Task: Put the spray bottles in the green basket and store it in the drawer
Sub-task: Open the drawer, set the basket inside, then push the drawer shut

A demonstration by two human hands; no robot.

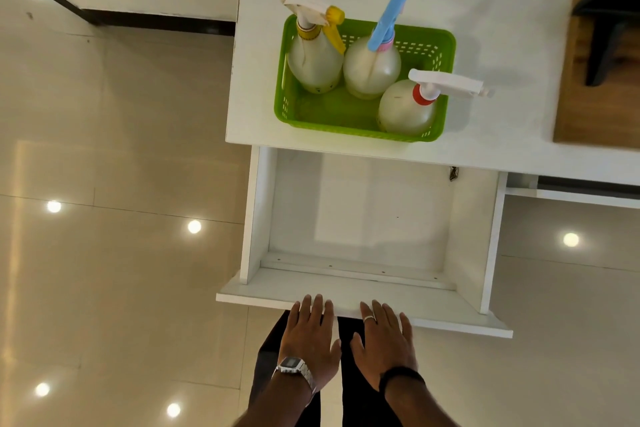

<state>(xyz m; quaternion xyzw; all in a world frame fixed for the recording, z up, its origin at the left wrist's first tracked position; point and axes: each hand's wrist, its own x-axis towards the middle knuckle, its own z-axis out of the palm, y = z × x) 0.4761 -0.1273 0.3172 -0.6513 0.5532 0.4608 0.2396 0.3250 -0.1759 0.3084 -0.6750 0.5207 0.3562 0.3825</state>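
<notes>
The green basket [332,114] stands on the white desk top [502,28], near its front edge. Three translucent spray bottles stand in it: one with a yellow trigger [313,59] at the left, one with a blue and pink head [372,66] in the middle, one with a white head and red collar [407,107] at the front right. Below the desk edge the white drawer [363,218] is pulled out and holds nothing. My left hand [310,336] and my right hand [384,340] lie flat, fingers spread, with fingertips on the drawer's front panel [450,308].
A wooden board [588,107] with a dark stand on it lies at the desk's right. Glossy beige floor tiles [121,253] surround the desk. My dark trouser legs show under my hands. A second desk section [571,194] extends to the right of the drawer.
</notes>
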